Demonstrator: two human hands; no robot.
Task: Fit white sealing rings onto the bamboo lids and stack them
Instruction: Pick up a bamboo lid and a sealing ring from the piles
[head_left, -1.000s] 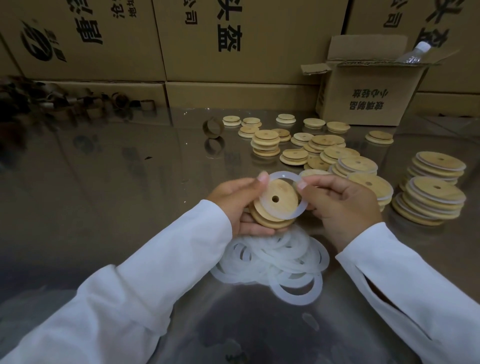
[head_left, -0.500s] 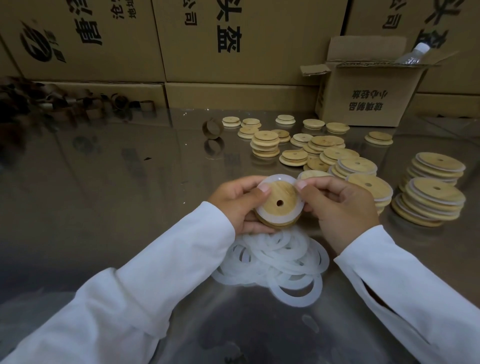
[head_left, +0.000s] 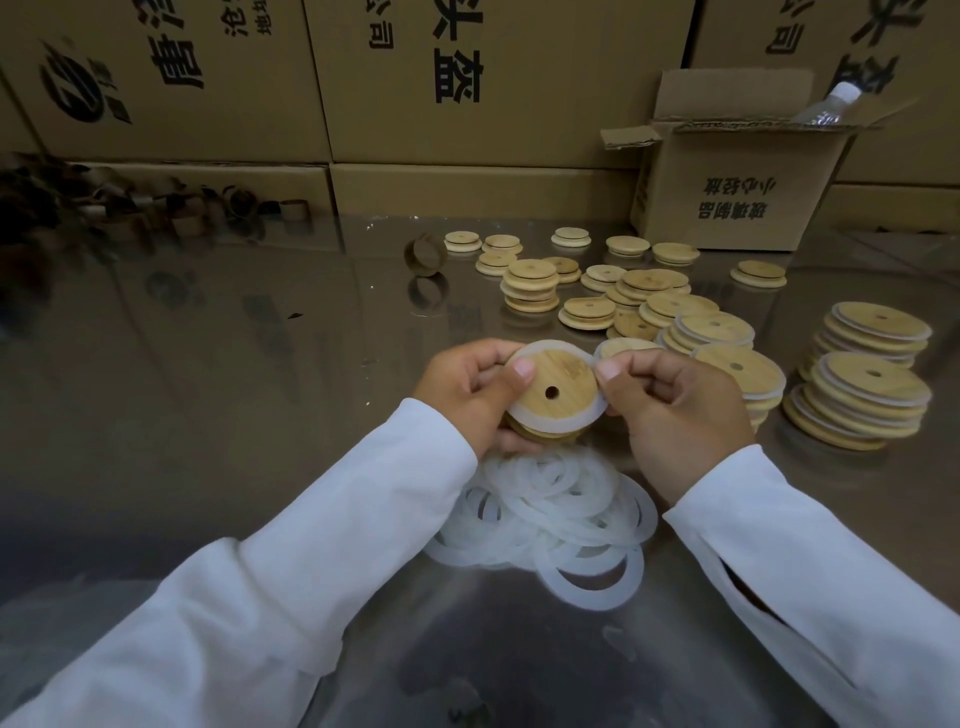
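Observation:
A round bamboo lid (head_left: 553, 392) with a small centre hole is held between both hands above the table. A white sealing ring (head_left: 524, 418) sits around its raised part. My left hand (head_left: 470, 395) grips the lid from the left, thumb on top. My right hand (head_left: 670, 410) pinches the ring's right edge. Below the hands lies a loose heap of white rings (head_left: 550, 514). Stacks of ringed lids (head_left: 862, 395) stand at the right; bare lids (head_left: 530, 283) are scattered behind.
An open cardboard box (head_left: 737, 192) with a plastic bottle (head_left: 831, 106) stands at the back right. Large cartons (head_left: 467, 78) wall off the back. A cardboard tube ring (head_left: 425, 253) stands on the shiny table (head_left: 208, 364), more tubes at far left.
The ring, earlier held loosely over the lid, has been pressed down around it. Both hands stay on the lid and have shifted slightly.

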